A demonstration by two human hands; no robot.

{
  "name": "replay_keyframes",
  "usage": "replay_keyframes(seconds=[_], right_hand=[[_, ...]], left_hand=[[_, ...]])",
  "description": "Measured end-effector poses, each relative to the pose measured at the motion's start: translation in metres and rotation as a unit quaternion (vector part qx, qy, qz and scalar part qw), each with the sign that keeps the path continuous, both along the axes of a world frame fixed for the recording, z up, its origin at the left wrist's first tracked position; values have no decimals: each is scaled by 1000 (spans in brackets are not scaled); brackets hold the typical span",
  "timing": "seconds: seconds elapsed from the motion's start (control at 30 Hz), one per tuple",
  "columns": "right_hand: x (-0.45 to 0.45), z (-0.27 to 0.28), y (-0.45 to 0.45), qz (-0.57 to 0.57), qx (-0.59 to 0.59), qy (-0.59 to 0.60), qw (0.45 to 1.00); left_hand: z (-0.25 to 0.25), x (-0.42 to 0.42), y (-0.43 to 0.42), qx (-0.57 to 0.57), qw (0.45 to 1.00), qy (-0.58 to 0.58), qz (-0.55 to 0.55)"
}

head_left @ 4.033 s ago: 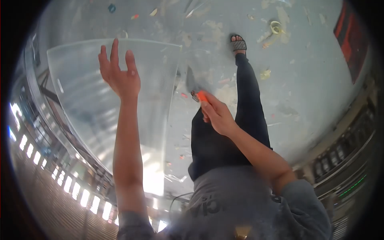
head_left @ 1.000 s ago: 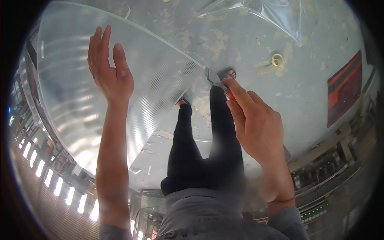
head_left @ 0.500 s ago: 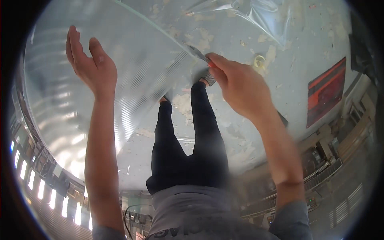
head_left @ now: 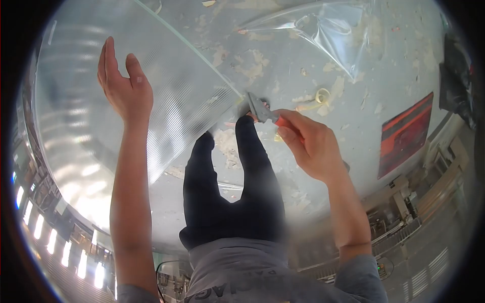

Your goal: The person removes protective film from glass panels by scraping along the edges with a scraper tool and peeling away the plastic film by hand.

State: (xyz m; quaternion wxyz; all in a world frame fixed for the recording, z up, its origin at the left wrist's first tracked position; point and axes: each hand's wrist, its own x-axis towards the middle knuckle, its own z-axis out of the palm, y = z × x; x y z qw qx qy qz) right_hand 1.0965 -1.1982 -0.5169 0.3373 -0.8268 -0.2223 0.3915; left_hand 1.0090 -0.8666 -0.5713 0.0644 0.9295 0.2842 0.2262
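Grey lettered shirt, black trousers

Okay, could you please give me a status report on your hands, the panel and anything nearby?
Left hand open, over clear panel. Right hand gripping red-handled tool, blade by panel corner. Plastic film beyond, apart from both hands.

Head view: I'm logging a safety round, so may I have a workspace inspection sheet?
Surface: grey floor, pale patches
Job's things: clear panel; red-handled bladed tool near its corner
Clutter: crumpled clear film, yellowish ring, red sheet
Grips: left hand open at the panel, contact unclear; right hand holds the tool
Cables: thin dark line beside the shirt, possibly a cable
Surroundings: equipment at right, unclear; bright openings at lower left
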Motion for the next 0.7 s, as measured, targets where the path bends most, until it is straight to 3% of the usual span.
replay_keyframes(seconds=[0.47, 0.7], right_hand=[[17, -1, 17, 49, -27, 45, 997], [37, 4, 19, 51, -59, 122, 989]], left_hand=[[0, 12, 5, 13, 999, 31, -40], [-1, 15, 5, 11, 998, 47, -36]])
